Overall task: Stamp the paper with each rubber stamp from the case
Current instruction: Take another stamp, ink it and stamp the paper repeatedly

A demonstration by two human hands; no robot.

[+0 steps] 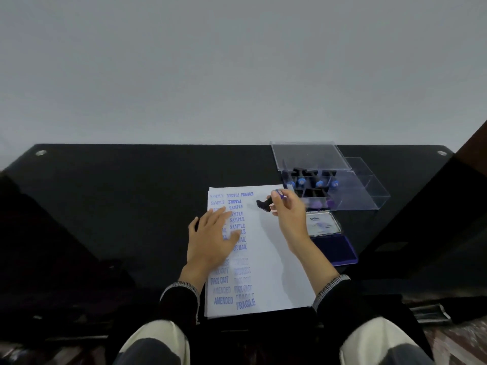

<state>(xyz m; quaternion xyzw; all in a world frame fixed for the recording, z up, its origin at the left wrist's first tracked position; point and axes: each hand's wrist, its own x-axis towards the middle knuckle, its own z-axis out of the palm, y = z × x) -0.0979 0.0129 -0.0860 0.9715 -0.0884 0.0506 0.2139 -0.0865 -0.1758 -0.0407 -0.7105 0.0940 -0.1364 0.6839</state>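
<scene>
pinching a small, light, rigid rubber stamp (264,204) by its handle in our right hand (286,214) above the paper (266,259), we press our flat left hand (210,238) on the sheet.

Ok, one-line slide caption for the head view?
Left hand steadies the stamped paper while right hand holds a rubber stamp above it.

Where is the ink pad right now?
The ink pad lies open on the black table, to the right of the paper, just nearer the person than the clear stamp case and beside the right hand.
</scene>
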